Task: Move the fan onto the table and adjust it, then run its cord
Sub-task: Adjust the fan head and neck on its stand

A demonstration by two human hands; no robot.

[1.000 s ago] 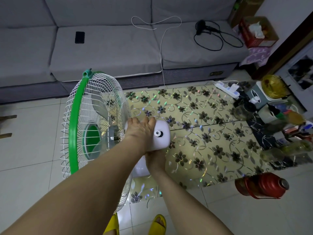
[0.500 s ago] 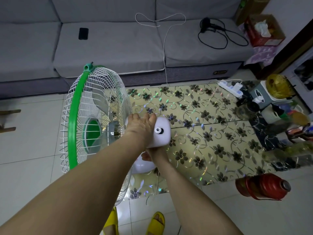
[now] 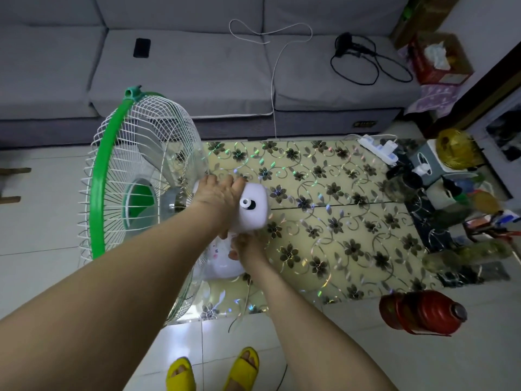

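Head view, one moment, entries listed from the hands outward. Left hand [image 3: 218, 197]: laid over the top of the white motor housing [image 3: 253, 207], fingers curled on its far edge, grasping it. Right hand [image 3: 248, 246]: below the housing, at the neck above the base [image 3: 222, 266]; it appears closed on the neck, though the fingers are partly hidden. Fan [image 3: 141, 193]: green-rimmed white wire guard, upright, facing left, its base resting on or just over the near left corner of the table [image 3: 324, 221], a low top with a floral pattern; contact cannot be confirmed, since the hands and guard hide the underside. Fan cord [image 3: 239, 314]: a thin lead hangs off the near table edge toward the floor, loose, not routed. Power strip [image 3: 379, 146]: white, at the far right of the table, well apart from the fan. Also on record: grey sofa [image 3: 197, 66] behind the table, a white cable [image 3: 272, 80] trailing from it to the table, a red flask [image 3: 423, 311] on the floor at right, yellow slippers [image 3: 180, 373] at the lower edge. Status, by judgement: move onto table done or nearly so; adjustment of the head in hand; cord run wholly outstanding.
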